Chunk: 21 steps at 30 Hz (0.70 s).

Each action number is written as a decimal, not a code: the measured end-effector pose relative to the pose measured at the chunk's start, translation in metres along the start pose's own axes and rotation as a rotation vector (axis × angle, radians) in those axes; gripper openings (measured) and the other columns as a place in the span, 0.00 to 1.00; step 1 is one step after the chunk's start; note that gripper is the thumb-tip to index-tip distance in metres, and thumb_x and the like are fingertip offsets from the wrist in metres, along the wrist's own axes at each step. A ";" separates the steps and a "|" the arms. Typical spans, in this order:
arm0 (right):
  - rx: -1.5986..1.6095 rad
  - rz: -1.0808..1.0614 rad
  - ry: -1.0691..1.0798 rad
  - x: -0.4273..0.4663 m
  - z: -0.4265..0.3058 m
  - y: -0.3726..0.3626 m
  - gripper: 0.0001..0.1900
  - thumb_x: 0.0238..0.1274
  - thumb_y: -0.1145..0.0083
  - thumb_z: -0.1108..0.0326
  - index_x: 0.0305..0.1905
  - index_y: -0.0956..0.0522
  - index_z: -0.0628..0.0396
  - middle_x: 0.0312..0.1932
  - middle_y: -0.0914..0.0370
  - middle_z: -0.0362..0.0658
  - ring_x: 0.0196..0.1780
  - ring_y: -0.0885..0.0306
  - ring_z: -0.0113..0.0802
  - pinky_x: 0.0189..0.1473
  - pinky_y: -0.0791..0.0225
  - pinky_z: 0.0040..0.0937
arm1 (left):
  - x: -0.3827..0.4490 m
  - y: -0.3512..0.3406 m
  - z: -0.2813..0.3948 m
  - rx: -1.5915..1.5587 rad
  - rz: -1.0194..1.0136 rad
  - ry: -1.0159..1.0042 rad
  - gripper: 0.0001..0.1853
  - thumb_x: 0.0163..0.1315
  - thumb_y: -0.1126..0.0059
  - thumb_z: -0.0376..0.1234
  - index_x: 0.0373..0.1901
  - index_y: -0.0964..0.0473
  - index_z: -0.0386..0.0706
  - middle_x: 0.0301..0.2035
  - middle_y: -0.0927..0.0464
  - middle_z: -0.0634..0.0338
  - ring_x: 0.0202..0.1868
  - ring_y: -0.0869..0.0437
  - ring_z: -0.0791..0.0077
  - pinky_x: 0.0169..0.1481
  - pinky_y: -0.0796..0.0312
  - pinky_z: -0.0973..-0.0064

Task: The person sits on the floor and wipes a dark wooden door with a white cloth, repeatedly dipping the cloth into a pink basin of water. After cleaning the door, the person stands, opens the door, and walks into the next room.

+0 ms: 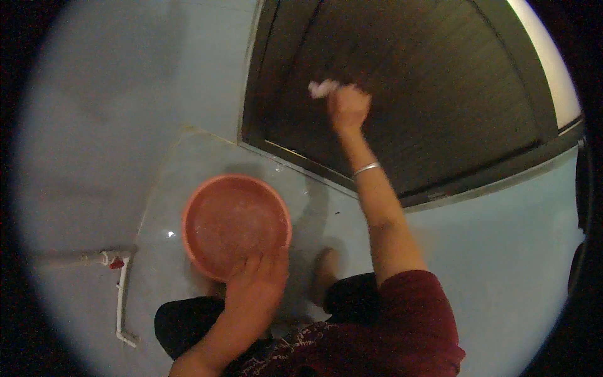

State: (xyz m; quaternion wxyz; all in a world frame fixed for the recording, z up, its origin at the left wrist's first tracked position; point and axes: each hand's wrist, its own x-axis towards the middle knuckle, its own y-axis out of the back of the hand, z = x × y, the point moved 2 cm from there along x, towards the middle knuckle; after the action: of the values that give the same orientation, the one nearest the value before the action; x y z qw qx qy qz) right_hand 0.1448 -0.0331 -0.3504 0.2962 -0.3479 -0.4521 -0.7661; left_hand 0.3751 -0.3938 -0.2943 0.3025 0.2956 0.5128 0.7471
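My right hand [349, 107] is closed around a pale pinkish cloth [323, 88], whose loose end sticks out to its left. Both are blurred and lie against or just in front of a dark panelled door [438, 99]; contact cannot be told. A metal bangle circles the right wrist area. My left hand [260, 278] grips the near rim of a round pinkish-orange plastic basin [235, 176], with its fingers over the edge. What the basin holds is hard to make out.
A pale wall [103, 118] rises at the left, with a white plastic pipe [121, 301] and a red-handled valve [116, 264] low on it. The door frame [301, 170] crosses the view beyond the basin. My bare foot [325, 273] rests on the smooth floor [162, 207].
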 end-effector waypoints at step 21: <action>0.222 -0.029 -0.800 -0.021 -0.021 -0.004 0.12 0.58 0.43 0.54 0.30 0.24 0.51 0.32 0.19 0.49 0.33 0.22 0.56 0.32 0.32 0.51 | 0.013 -0.002 0.015 0.028 0.085 -0.023 0.22 0.51 0.45 0.32 0.50 0.25 0.36 0.42 0.20 0.53 0.44 0.20 0.63 0.47 0.29 0.65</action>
State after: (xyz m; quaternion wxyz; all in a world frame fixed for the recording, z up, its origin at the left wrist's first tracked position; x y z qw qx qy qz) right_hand 0.1482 -0.0475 -0.3766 0.1218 -0.5777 -0.6163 -0.5212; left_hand 0.3782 -0.3747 -0.2904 0.2720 0.3300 0.5067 0.7486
